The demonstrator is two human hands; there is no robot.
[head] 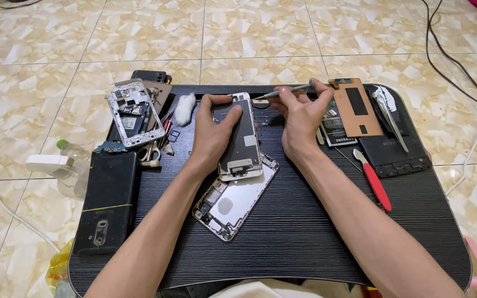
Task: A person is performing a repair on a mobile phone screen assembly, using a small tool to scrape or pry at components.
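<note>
Head view, left hand (212,132) gripping phone screen (239,138)

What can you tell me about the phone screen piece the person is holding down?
The flat rectangular phone screen panel lies back side up, showing a dark metal shield plate with a pale rim. The left hand grips its left edge, fingers over the top. The right hand points a thin grey screwdriver at its top corner. Its lower end overlaps the silver phone housing on the black tray table.

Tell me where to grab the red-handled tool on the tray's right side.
Probably the red handle, pinched across its narrow width from above. The red-handled tool lies flat on the black tray, angled, pale tip toward the right hand; bare tray flanks the handle's lower end. The tip end sits close to a dark phone panel.
</note>
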